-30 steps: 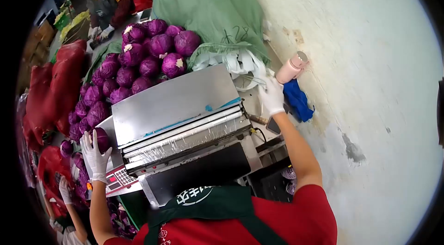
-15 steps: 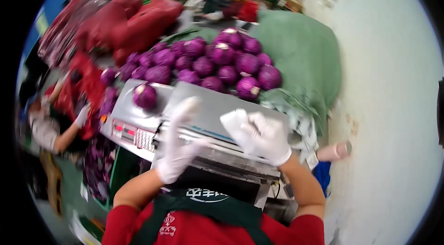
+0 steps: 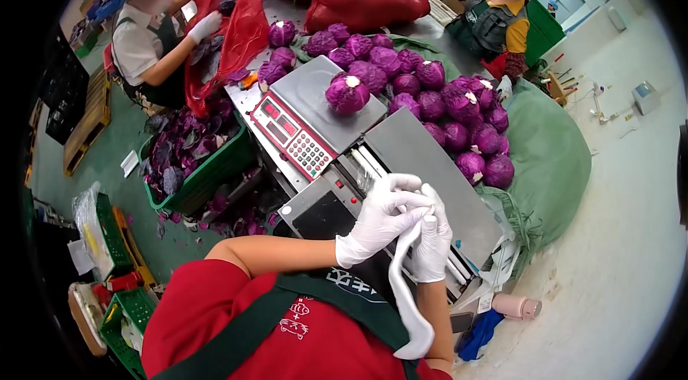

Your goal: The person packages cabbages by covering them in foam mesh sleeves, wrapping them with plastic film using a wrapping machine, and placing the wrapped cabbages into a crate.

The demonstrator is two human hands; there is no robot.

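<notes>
White strip [image 3: 404,297], perhaps foam, in both hands [image 3: 383,219] [image 3: 432,247]

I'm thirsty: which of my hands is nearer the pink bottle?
Right. In the picture, the right hand is up and left of the bottle; the left hand is farther left.

strip [image 3: 407,310] white | left hand [image 3: 380,219], right hand [image 3: 432,247] gloved white | cabbages [image 3: 347,95] purple | bottle [image 3: 514,306] pink | shirt [image 3: 201,308] red
</notes>
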